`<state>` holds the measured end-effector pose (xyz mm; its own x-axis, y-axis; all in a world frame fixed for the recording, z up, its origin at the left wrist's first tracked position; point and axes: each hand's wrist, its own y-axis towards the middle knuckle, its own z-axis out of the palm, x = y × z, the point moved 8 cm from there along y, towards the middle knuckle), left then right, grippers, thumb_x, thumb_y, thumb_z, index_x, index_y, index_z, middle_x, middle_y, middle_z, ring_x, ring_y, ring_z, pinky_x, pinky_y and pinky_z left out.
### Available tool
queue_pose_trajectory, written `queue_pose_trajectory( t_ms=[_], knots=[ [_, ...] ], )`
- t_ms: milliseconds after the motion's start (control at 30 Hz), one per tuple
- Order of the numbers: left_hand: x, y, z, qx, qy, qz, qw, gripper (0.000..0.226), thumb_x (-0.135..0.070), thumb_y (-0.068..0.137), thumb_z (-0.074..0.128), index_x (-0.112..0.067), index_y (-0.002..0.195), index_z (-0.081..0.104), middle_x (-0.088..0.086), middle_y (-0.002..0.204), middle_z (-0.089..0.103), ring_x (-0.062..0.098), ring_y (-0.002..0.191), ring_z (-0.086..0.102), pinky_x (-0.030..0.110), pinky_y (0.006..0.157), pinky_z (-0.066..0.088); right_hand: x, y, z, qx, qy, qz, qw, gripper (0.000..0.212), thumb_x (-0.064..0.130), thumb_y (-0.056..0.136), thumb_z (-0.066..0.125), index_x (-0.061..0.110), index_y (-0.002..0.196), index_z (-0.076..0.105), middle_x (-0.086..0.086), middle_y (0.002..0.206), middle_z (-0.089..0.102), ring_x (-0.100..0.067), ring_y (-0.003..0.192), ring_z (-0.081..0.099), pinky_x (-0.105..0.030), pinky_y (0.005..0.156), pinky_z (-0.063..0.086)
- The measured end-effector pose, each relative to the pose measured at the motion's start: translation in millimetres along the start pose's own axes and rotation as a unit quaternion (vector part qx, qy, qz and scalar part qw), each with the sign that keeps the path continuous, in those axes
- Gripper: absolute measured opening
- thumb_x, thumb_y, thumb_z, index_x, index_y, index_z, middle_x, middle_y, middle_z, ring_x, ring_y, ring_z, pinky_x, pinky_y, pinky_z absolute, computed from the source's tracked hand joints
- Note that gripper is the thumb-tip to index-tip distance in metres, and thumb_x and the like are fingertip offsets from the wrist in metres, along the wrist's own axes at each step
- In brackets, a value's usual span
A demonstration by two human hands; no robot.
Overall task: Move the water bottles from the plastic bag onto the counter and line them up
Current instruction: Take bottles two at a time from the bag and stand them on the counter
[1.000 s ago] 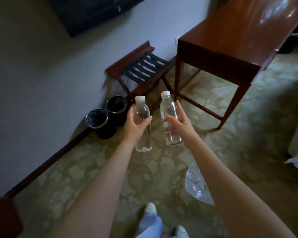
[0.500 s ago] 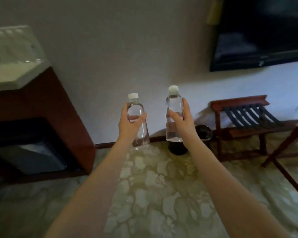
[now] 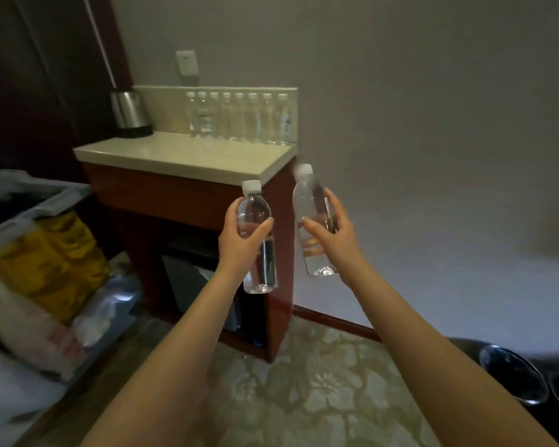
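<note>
My left hand (image 3: 239,243) grips a clear water bottle (image 3: 265,269) with a white cap, held upright in the air in front of the counter. My right hand (image 3: 333,240) grips a second clear bottle (image 3: 307,201), tilted slightly left. Both bottles hang below the level of the beige counter top (image 3: 181,156), near its front right corner. Along the counter's back edge stands a row of several water bottles (image 3: 239,119) with white caps, side by side against the backsplash. The plastic bag is not in view.
A steel kettle (image 3: 128,112) stands at the counter's back left. The counter sits on a red-brown cabinet (image 3: 162,195) with an open shelf. A cart with yellow cloth (image 3: 46,262) stands at the left. Black bins (image 3: 513,379) sit on the patterned carpet at the lower right.
The view has swung left from the desk and luggage rack to the counter. Both hands still hold their bottles and now hang close to the counter's front right corner.
</note>
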<state>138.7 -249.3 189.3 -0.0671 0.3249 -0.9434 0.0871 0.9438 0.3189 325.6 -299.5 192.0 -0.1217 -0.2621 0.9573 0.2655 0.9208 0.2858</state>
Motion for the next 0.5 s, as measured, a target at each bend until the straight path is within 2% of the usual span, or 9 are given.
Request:
queue_pose_trajectory(
  t_ms=[67, 100, 200, 267, 300, 400, 467, 500],
  knots=[
    [3, 30, -29, -0.026, 0.025, 0.021, 0.999, 0.063, -0.028, 0.084, 0.07, -0.031, 0.138, 0.038, -0.022, 0.108, 0.056, -0.013, 0.092, 0.06, 0.019, 0.084, 0.052, -2, 37, 33, 0.017, 0.005, -0.014, 1.0, 0.07, 0.033, 0.08, 0.073, 0.053, 0.136, 0.036, -0.011, 0.119, 0.063, -0.024, 0.102, 0.067, -0.036, 0.071, 0.06],
    [3, 46, -41, -0.035, 0.036, 0.031, 0.998, 0.062, -0.026, 0.084, 0.069, -0.029, 0.138, 0.038, -0.023, 0.108, 0.055, -0.014, 0.092, 0.059, 0.018, 0.084, 0.05, -3, 56, 48, 0.026, 0.019, -0.02, 0.999, 0.07, 0.025, 0.084, 0.071, 0.044, 0.141, 0.035, -0.011, 0.112, 0.063, -0.02, 0.095, 0.068, -0.033, 0.067, 0.06],
    [7, 98, -68, -0.052, 0.071, 0.054, 0.995, 0.062, -0.027, 0.084, 0.07, -0.032, 0.136, 0.038, 0.0, 0.119, 0.061, 0.004, 0.097, 0.061, 0.033, 0.092, 0.052, -10, 115, 83, 0.034, 0.033, -0.043, 0.998, 0.068, 0.015, 0.086, 0.069, 0.033, 0.144, 0.036, -0.006, 0.109, 0.06, -0.012, 0.087, 0.067, -0.03, 0.065, 0.058],
    [15, 141, -83, -0.067, 0.09, 0.055, 0.992, 0.065, -0.032, 0.081, 0.071, -0.033, 0.136, 0.038, 0.006, 0.121, 0.061, 0.011, 0.101, 0.062, 0.039, 0.093, 0.052, -19, 158, 107, 0.038, 0.054, -0.045, 0.997, 0.07, 0.018, 0.084, 0.07, 0.037, 0.143, 0.037, -0.003, 0.117, 0.061, -0.013, 0.086, 0.069, -0.037, 0.066, 0.06],
    [19, 164, -90, -0.076, 0.089, 0.048, 0.992, 0.068, -0.037, 0.078, 0.073, -0.034, 0.137, 0.038, 0.005, 0.124, 0.06, 0.014, 0.106, 0.061, 0.042, 0.095, 0.051, -22, 181, 118, 0.032, 0.073, -0.04, 0.996, 0.071, 0.023, 0.083, 0.072, 0.041, 0.142, 0.037, -0.004, 0.126, 0.058, -0.016, 0.093, 0.068, -0.042, 0.07, 0.06],
    [24, 230, -107, -0.107, 0.092, 0.039, 0.989, 0.071, -0.043, 0.076, 0.073, -0.036, 0.137, 0.038, 0.002, 0.134, 0.054, 0.019, 0.12, 0.055, 0.048, 0.1, 0.048, -24, 248, 151, 0.018, 0.075, -0.046, 0.996, 0.074, 0.037, 0.078, 0.073, 0.045, 0.14, 0.034, -0.003, 0.141, 0.05, -0.022, 0.123, 0.055, -0.049, 0.097, 0.05],
    [27, 274, -121, -0.128, 0.098, 0.033, 0.986, 0.071, -0.044, 0.077, 0.071, -0.039, 0.138, 0.035, 0.004, 0.131, 0.054, 0.021, 0.118, 0.055, 0.049, 0.097, 0.049, -20, 292, 173, 0.018, 0.092, -0.046, 0.994, 0.072, 0.043, 0.075, 0.074, 0.057, 0.134, 0.034, 0.002, 0.138, 0.051, -0.021, 0.121, 0.056, -0.049, 0.096, 0.051],
    [27, 292, -126, -0.134, 0.099, 0.029, 0.986, 0.072, -0.045, 0.077, 0.07, -0.04, 0.139, 0.033, 0.006, 0.129, 0.054, 0.021, 0.113, 0.057, 0.049, 0.094, 0.051, -19, 310, 182, 0.017, 0.096, -0.046, 0.994, 0.071, 0.043, 0.076, 0.073, 0.057, 0.133, 0.034, 0.005, 0.133, 0.053, -0.015, 0.115, 0.06, -0.046, 0.092, 0.054]
  ],
)
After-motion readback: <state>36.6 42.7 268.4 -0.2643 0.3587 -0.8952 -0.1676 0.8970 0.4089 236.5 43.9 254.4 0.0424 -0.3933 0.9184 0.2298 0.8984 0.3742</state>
